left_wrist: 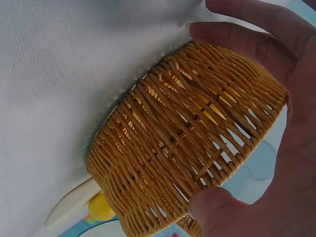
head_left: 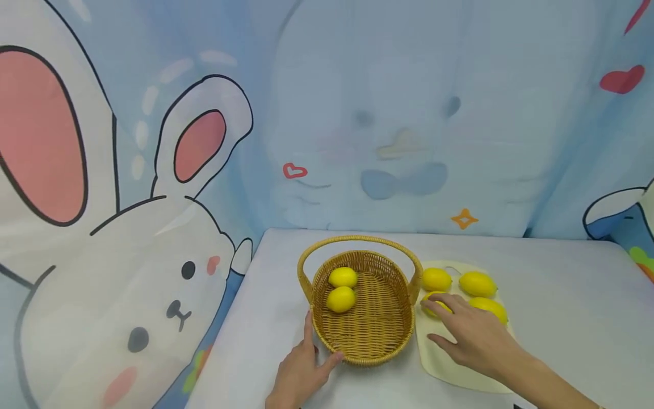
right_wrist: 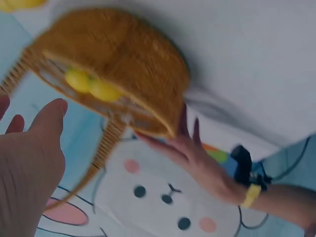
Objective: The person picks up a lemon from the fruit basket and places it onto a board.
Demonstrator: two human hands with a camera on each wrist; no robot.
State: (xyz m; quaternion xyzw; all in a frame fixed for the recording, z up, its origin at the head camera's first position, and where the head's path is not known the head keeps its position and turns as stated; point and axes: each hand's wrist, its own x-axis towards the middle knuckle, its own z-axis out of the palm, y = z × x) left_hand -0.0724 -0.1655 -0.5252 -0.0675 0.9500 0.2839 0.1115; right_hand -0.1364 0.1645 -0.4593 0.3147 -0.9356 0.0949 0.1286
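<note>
A woven wicker basket (head_left: 380,335) with an arched handle stands on the white table, two yellow lemons (head_left: 342,288) lying in its far-left part. My left hand (head_left: 306,360) rests against its near-left wall, index finger straight along the side and thumb on the near wall; the left wrist view shows fingers (left_wrist: 247,29) and thumb spanning the weave (left_wrist: 187,138). My right hand (head_left: 462,329) lies with fairly straight fingers on one lemon (head_left: 433,305) on a cream mat (head_left: 449,363). Three more lemons (head_left: 477,284) sit on that mat. The right wrist view is blurred; the right hand (right_wrist: 34,158) looks spread, holding nothing.
The white tablecloth (head_left: 562,295) runs wide to the right of the mat. The table's left edge falls away beside my left hand. A cartoon rabbit backdrop (head_left: 153,255) hangs close behind and to the left. A black and yellow strap (right_wrist: 247,175) sits on my left wrist.
</note>
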